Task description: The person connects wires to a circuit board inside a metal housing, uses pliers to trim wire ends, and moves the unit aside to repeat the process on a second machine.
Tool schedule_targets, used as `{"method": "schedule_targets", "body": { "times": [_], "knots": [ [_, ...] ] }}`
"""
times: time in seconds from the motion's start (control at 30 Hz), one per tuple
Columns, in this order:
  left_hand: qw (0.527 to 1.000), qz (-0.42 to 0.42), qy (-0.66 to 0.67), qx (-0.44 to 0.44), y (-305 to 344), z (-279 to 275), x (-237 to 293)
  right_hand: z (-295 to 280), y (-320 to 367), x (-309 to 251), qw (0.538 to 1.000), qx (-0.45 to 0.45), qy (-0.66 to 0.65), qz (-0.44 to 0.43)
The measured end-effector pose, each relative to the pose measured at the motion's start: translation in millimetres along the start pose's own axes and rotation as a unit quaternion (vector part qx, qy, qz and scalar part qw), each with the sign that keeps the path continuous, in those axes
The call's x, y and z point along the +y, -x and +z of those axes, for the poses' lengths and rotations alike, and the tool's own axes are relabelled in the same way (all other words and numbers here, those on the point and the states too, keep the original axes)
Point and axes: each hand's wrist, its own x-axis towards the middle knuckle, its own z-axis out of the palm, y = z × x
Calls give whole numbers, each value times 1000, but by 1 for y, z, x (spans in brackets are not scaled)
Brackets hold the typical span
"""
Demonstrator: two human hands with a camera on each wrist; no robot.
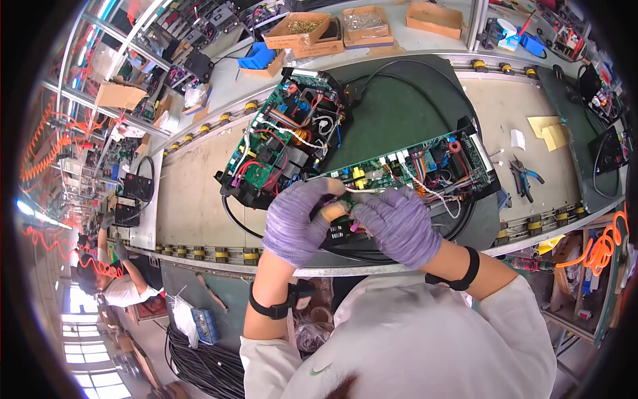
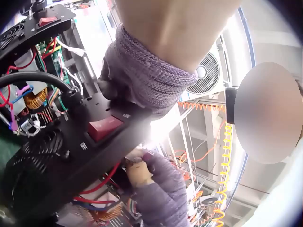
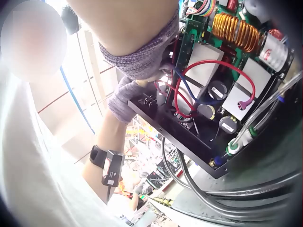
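Note:
Two opened electronic units with black end panels lie on a green board; the nearer unit [image 1: 399, 173] shows a circuit board, coils and bundled wires. My left hand [image 1: 296, 223], in a purple knit glove with bare fingertips, is bent over its left end, by the black panel [image 2: 94, 135] with the red rocker switch [image 2: 105, 127]. I cannot tell what its fingers hold. Opposite it, my right hand [image 1: 399, 226], gloved alike, pinches a wire with a pink terminal [image 1: 354, 227] just inside the panel. Red wires [image 3: 208, 62] and a blue wire loop beside these fingers. The panel partly hides the fingertips.
The second open unit [image 1: 286, 133] stands just behind, to the left. Black cable [image 1: 425, 76] crosses the green board [image 1: 392, 110]. Pliers [image 1: 525, 178] lie to the right, near yellow paper [image 1: 550, 133]. Cartons of small parts [image 1: 302, 28] line the back shelf. Rollers [image 1: 251, 255] edge the line.

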Motion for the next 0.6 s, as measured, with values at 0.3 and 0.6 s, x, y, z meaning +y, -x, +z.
{"method": "schedule_targets", "body": {
  "times": [0.3, 0.6],
  "knots": [
    [988, -25, -145, -36, -13, 7, 15, -7, -6, -3, 998, -37, -38, 41],
    [986, -130, 101, 19, 15, 21, 23, -7, -3, 15, 992, -45, -112, -25]
  ]
}}
